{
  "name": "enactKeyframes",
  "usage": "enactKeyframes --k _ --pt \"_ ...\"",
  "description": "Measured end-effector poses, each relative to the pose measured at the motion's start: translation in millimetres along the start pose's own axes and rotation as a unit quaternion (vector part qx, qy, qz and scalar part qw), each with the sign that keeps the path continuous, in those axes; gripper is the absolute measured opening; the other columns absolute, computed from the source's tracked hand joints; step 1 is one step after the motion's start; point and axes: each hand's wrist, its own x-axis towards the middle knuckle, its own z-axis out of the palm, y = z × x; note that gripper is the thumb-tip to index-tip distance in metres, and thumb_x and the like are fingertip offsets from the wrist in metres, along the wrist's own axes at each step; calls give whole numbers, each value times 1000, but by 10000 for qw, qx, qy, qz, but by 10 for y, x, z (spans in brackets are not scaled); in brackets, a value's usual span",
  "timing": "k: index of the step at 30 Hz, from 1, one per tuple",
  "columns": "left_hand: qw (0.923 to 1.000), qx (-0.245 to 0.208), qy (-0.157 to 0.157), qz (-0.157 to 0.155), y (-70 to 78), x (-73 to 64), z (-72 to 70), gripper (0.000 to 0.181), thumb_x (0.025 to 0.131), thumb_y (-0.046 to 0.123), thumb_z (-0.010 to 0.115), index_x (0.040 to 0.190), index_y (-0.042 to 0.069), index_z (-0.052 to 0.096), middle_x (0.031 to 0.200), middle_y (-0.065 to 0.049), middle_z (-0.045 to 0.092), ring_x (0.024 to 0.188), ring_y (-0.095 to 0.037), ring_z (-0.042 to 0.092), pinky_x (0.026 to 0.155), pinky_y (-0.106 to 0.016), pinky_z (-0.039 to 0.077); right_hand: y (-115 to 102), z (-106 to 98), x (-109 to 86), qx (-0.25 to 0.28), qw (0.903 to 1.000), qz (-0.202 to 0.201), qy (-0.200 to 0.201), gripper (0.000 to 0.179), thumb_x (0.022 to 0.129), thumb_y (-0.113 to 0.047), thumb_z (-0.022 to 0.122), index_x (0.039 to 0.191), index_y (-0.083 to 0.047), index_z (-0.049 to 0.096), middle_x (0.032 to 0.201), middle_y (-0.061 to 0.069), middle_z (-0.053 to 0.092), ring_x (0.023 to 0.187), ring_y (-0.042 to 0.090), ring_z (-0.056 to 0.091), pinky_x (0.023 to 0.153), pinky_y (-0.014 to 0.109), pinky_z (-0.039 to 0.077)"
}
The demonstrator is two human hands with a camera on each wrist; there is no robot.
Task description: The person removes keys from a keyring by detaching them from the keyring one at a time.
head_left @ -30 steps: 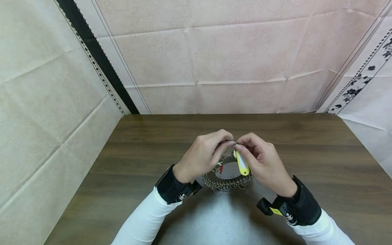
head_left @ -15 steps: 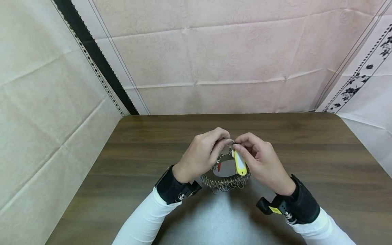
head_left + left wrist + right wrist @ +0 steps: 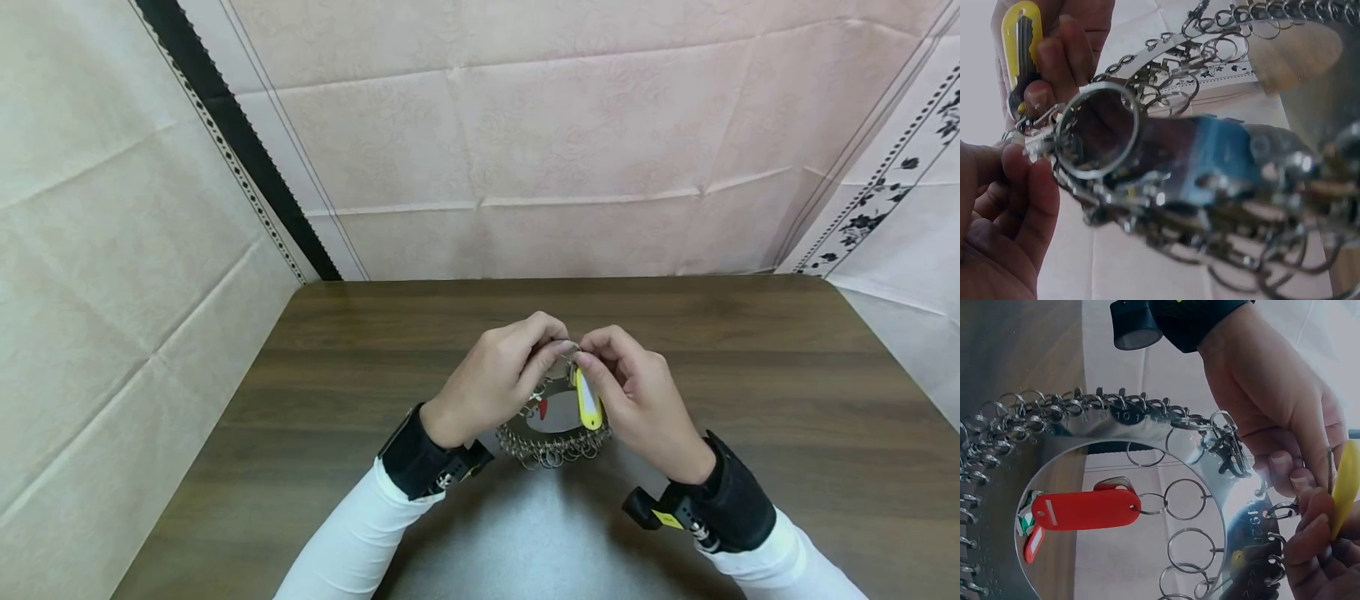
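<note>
A ring-shaped metal plate (image 3: 1147, 432), with small split rings along its rim, stands tilted beneath both hands. At its far edge my left hand (image 3: 498, 375) pinches a thin metal ring, largely hidden by the fingertips. Opposite it, close by, my right hand (image 3: 641, 387) pinches the top end of a yellow key tag (image 3: 589, 404) between thumb and fingers. A key (image 3: 1025, 47) lies along this tag in the left wrist view. Whether the tag's loop is threaded on the ring cannot be told. A red key tag (image 3: 1088, 509) hangs from a ring inside the plate's opening.
The wooden table (image 3: 360, 433) lies under the hands, with a glossy bright patch toward me. Pale cloth (image 3: 585, 150) rises behind its far edge and on both sides. A green-and-white tag (image 3: 1027, 515) shows behind the red one.
Both hands stay in nearly the same place, with small finger shifts at the ring. The right wrist has turned slightly; the yellow tag still hangs by the right thumb.
</note>
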Motion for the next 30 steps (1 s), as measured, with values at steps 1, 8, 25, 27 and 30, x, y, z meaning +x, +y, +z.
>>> enactKeyframes --k 1,8,25,27,30 --pt "10000 24 -21 21 0 2 -1 5 103 10 58 101 5 60 84 -1 62 73 -6 53 66 -14 45 -4 -4 -3 -12 10000 -37 7 9 99 8 56 102 0 59 78 2 59 60 7 50 54 21 43" --pt "9995 145 -176 216 13 19 -28 7 103 11 59 102 6 64 89 0 66 76 -4 56 71 -13 47 -27 -41 -14 19 9998 -202 -47 9 99 7 56 102 -1 60 80 1 60 60 6 50 54 20 42" --pt "9991 237 -218 259 30 3 -41 5 102 8 59 102 5 62 88 -2 65 74 -6 55 68 -13 46 -26 -75 -6 138 9995 -59 -263 10 99 8 57 102 -1 60 81 1 62 55 6 47 48 22 40" --pt "9994 235 -136 205 28 -3 -34 4 102 8 59 101 5 61 86 -2 64 73 -6 54 67 -14 45 -28 -75 0 92 9996 -7 -273 9 99 7 57 103 -1 60 81 1 63 56 6 49 49 22 42" --pt "9997 213 -15 109 22 -11 -26 4 102 8 60 100 5 61 84 -2 62 72 -7 53 65 -15 44 -33 -71 4 38 9995 105 -300 7 99 5 58 103 -1 60 82 3 65 58 7 51 50 22 44"
